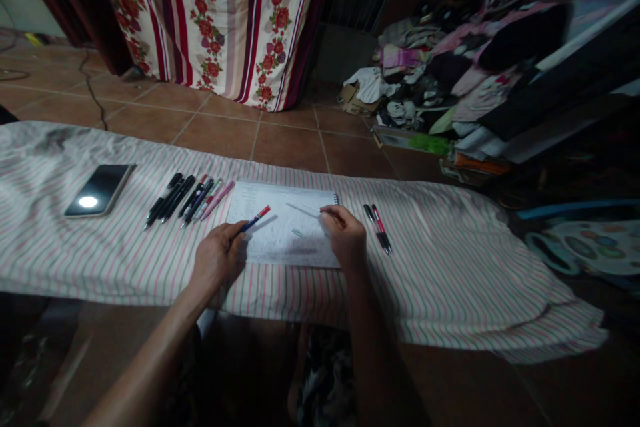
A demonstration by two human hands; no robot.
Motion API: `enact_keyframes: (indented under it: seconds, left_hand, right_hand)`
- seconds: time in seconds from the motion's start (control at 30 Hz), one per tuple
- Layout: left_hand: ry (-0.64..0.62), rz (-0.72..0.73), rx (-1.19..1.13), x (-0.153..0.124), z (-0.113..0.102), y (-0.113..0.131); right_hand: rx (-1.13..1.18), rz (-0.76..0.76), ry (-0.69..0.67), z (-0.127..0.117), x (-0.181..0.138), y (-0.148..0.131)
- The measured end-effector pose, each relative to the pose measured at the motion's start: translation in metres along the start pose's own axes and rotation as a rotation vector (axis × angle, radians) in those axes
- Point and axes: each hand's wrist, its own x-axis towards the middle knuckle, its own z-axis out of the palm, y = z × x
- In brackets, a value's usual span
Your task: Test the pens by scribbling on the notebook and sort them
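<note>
Head view: left hand [217, 259] grips a red-and-blue pen [256, 218], its tip angled up over the page. Right hand [345, 235] curls knuckles-up, pinching a thin grey pencil [303, 209]. Both hover on the white spiral notebook [290, 243], flat on the striped cloth [450, 260], with a row of pens [185, 199] just left.

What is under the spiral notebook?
The notebook lies on a striped cloth, seen all round it. The left hand holds a pen at its edge; the right hand rests on top. What supports the cloth is covered.
</note>
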Motion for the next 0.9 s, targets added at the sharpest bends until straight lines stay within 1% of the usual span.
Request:
enact_keyframes:
  seconds: [0.13,0.27,0.37,0.57,0.9]
  left_hand:
    - [0.001,0.012,0.049,0.0,-0.003,-0.005]
    - [0.019,0.047,0.094,-0.001,-0.002,-0.006]
    - [0.018,0.063,0.121,-0.002,0.0,-0.006]
    - [0.032,0.053,0.138,-0.002,0.001,-0.009]
    - [0.01,0.052,0.186,-0.002,-0.001,-0.005]
  right_hand:
    - [-0.079,-0.138,0.033,-0.007,0.0,-0.007]
    - [-0.171,-0.292,0.001,-0.008,-0.002,-0.012]
    - [-0.213,-0.366,-0.021,-0.007,-0.002,-0.014]
    - [-0.23,-0.414,-0.028,-0.007,-0.002,-0.013]
    - [-0.247,-0.427,-0.047,-0.006,-0.003,-0.012]
